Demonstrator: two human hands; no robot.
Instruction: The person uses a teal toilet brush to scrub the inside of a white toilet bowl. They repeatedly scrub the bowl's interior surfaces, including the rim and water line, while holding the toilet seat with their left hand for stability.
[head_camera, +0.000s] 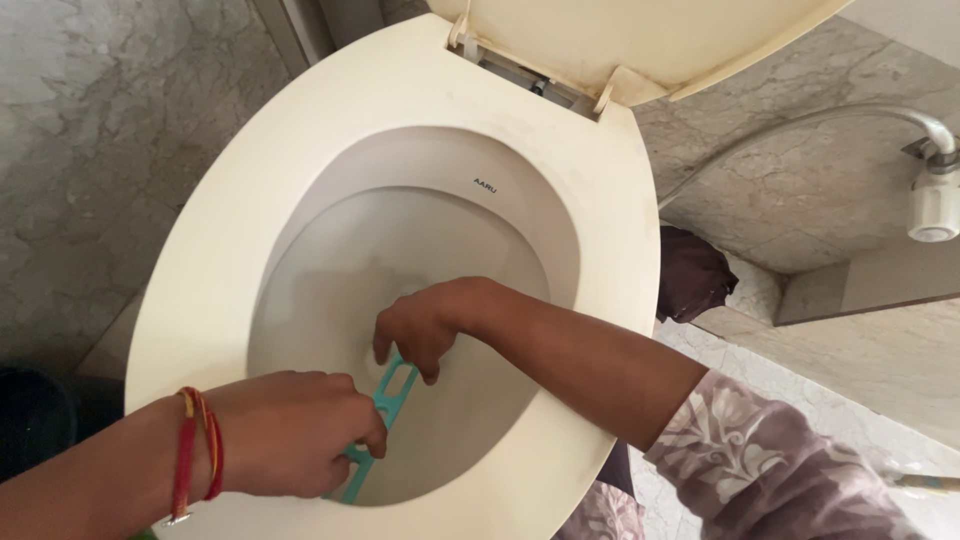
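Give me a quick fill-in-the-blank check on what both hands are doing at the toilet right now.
1. Both hands grip a slotted plastic handle coloured ____.
2. The right hand reaches down inside the toilet ____.
3. The left hand, beside the cream seat, has red and orange ____ on its wrist.
4. The toilet lid stands ____.

Missing words: teal; bowl; bangles; raised

Soft, even daylight fills my view, bright enough with no harsh glare. My hands throw faint shadows into the toilet bowl (400, 260), where a dull sheen lies on the wet porcelain. The lower left corner falls dark. Focus is fairly sharp, slightly softer toward the edges.
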